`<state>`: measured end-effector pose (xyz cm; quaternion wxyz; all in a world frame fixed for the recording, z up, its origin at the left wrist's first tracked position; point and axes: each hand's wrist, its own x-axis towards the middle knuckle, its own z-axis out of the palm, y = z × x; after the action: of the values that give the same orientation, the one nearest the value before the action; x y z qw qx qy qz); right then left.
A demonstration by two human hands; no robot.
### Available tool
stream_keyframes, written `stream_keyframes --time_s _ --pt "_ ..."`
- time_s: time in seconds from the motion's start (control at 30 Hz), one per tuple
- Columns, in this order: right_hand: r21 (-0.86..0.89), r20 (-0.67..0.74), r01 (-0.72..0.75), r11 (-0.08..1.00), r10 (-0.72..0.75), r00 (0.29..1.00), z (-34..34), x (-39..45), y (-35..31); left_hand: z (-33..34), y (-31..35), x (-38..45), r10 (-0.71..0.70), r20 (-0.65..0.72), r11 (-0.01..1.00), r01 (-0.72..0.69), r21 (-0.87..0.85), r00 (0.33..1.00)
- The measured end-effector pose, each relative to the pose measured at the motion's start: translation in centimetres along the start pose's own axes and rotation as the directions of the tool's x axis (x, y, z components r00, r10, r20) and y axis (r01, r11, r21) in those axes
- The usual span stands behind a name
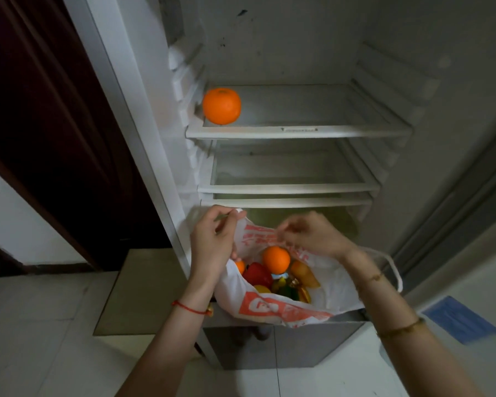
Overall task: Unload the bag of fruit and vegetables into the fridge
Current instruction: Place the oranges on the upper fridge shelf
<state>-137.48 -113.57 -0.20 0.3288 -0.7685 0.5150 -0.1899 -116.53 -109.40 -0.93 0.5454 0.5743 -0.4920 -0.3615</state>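
Note:
A white plastic bag (338, 285) with orange print sits open at the bottom of the open fridge. Inside it lie an orange (276, 259), a smaller orange (240, 266), a red pepper (257, 275), a yellow-orange fruit (304, 273) and green and yellow pieces. My left hand (212, 242) pinches the bag's left rim and handle. My right hand (312, 234) pinches the far rim of the bag, just above the orange. Another orange (221, 106) rests at the left front of the top glass shelf (298, 130).
Two bare glass shelves (289, 187) lie below the top one. The fridge door (470, 156) stands open on the right. A dark wooden door (49, 124) is at the left. A grey lower door panel (143, 293) juts out over the pale tiled floor. A blue sheet (460, 319) lies on the floor at the right.

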Motion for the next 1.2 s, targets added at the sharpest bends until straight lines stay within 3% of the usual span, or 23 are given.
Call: stream_keyframes --time_s 0.1,0.2,0.33,0.53,0.67,0.83,1.1,1.2 --pt "-0.154 0.119 -0.188 0.97 0.208 0.971 3.9 -0.1 4.1 0.1 -0.2 -0.3 -0.005 -0.007 1.0 0.005 0.004 1.0" --pt "-0.24 0.081 -0.306 0.921 0.334 0.939 7.5 0.8 6.9 0.0 -0.2 -0.6 -0.005 -0.004 1.0 0.005 -0.008 1.0" --pt "-0.146 -0.014 -0.446 0.883 0.449 0.893 9.8 2.2 7.5 -0.3 -0.2 -1.0 -0.015 -0.011 1.0 0.015 -0.017 1.0" --pt "-0.159 -0.062 -0.593 0.789 0.592 0.804 11.7 3.9 9.0 -0.4 -0.4 -1.5 -0.028 -0.011 0.999 0.028 -0.018 1.0" --pt "-0.218 -0.128 -0.595 0.773 0.582 0.803 12.0 3.9 8.3 -0.2 -0.2 -1.5 -0.025 0.008 0.999 0.026 -0.033 1.0" --pt "0.016 -0.125 -0.534 0.846 0.531 0.838 11.6 3.4 8.3 -0.1 -0.1 -1.2 -0.015 0.015 0.999 0.015 -0.04 1.0" --pt "0.171 -0.119 -0.308 0.936 0.329 0.937 8.5 -0.2 6.7 0.3 -0.1 -0.1 0.002 0.001 0.998 -0.002 -0.065 1.0" --pt "0.236 -0.192 -0.162 0.958 0.209 0.959 6.0 -1.7 4.5 0.5 -0.2 0.5 0.016 -0.01 0.999 -0.016 -0.03 1.0"
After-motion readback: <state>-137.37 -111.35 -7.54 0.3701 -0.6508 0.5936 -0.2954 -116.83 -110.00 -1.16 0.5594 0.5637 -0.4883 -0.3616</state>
